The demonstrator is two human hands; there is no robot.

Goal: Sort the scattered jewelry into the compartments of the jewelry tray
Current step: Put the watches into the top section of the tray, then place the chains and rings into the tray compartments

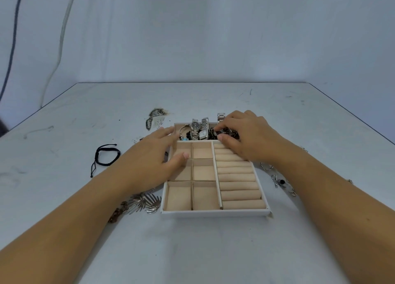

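Note:
A white jewelry tray [213,212] with beige square compartments and ring rolls lies mid-table. Its far long compartment holds watches [196,128] and a dark beaded bracelet [224,133]. My right hand [250,134] reaches into that compartment, fingers curled and pinching the dark bracelet. My left hand [158,153] rests with straight fingers on the tray's left wall, the thumb over a square compartment. On the table lie a black cord bracelet [105,156] to the left, silver leaf-shaped pieces [145,202] and a brown chain [116,214] near left, and silver rings and chains [277,180] to the right.
A dark worn patch [155,118] marks the table behind the tray. The table's far edge [192,82] meets a pale cloth backdrop, with cables [62,38] hanging at the left.

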